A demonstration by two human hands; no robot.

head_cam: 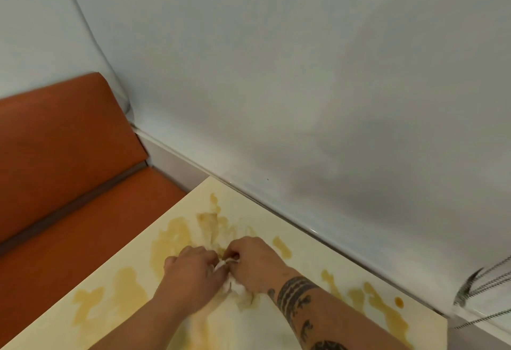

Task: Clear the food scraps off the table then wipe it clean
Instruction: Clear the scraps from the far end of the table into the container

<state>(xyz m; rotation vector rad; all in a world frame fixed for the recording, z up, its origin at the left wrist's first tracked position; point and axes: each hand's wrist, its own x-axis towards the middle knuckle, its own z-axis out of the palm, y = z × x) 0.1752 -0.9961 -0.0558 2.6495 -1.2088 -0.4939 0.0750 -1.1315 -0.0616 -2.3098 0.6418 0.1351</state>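
Hemmed by wall (331, 100) along right edge of desk (237, 200), open leftward, pinching crumpled white wipe (237, 291) with left grip (190, 269) and right grip (254, 261) amid yellow-brown smears (171, 241).

We see an orange padded seat at the lower left, its upright backrest (63, 142) rising above the flat cushion (91, 239), with a dark groove (83, 200) running between the two. Behind it we find a pale grey-white wall (304, 73) filling most of the view, soft shadows lying across its lower right part. A second wall panel (33, 31) meets it at a curved corner seam (91, 37) above the backrest. Along the wall's foot we note a thin shiny strip (312, 230). At the right edge we see a white thing with dark stripes (486, 294); we cannot tell what it is.
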